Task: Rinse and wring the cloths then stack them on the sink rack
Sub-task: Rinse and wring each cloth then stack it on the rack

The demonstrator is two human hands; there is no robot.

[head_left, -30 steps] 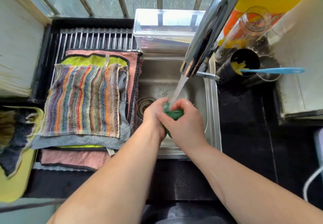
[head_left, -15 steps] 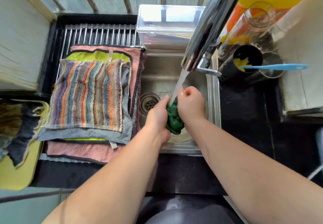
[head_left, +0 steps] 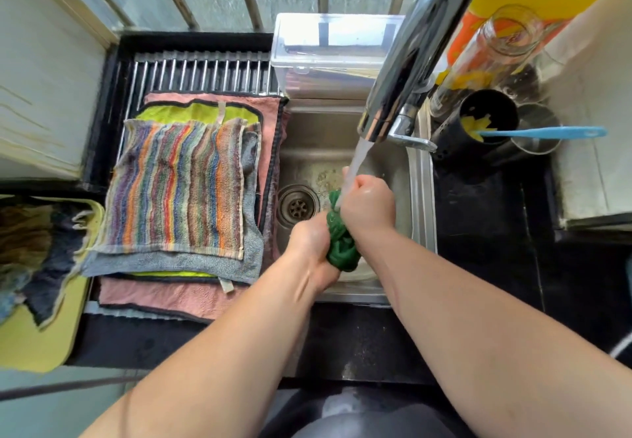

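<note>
1. The sink (head_left: 421, 205) sits under the running tap (head_left: 410, 61); wringing low over it should keep runoff inside.
2. The rack (head_left: 205, 71) beside it carries the stacked cloths (head_left: 181, 187).
3. The left hand (head_left: 313, 244) and right hand (head_left: 369, 205), close together, both clamp the twisted green cloth (head_left: 340, 249) under the stream; turning them opposite ways should squeeze it out.

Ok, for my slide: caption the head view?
Left hand and right hand wring a green cloth under the running tap.
</note>
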